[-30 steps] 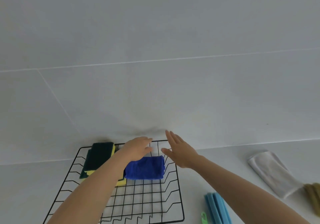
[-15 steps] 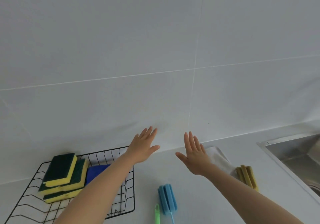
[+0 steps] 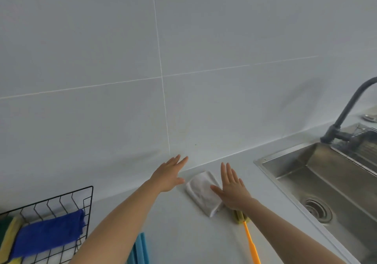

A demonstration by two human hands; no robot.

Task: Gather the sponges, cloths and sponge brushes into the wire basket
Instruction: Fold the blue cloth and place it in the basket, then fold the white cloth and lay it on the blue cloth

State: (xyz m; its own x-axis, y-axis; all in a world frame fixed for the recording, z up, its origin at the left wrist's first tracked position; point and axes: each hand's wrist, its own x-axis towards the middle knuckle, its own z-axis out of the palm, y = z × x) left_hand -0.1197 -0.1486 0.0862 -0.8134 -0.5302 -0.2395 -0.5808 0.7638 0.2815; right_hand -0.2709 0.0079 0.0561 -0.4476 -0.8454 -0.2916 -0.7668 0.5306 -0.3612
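White terry cloth [image 3: 204, 194], folded into a small pad, lies on the grey counter [image 3: 179, 227] near the wall, between our two hands — the thing we judge we are about to gather. Our right hand [image 3: 232, 190] hangs over its right edge with fingers spread and straight, gripping nothing; whether the palm touches the cloth we cannot tell. Our left hand [image 3: 170, 175] is just to the cloth's left, also flat and splayed, holding nothing, so the two can close in from both sides and keep the fold together.

Under our right wrist pokes a yellow-green sponge brush [image 3: 241, 218] with an orange handle running toward us, and a blue sponge brush [image 3: 140, 249] sits by our left forearm. Both wait on the counter.

Farther left stands the wire basket [image 3: 88, 206], holding a blue cloth [image 3: 49, 235] and stacked sponges [image 3: 10, 233] — well apart from the white cloth, so a carry across is needed. A steel sink [image 3: 318, 184] and tap [image 3: 346, 108] lie to the right.
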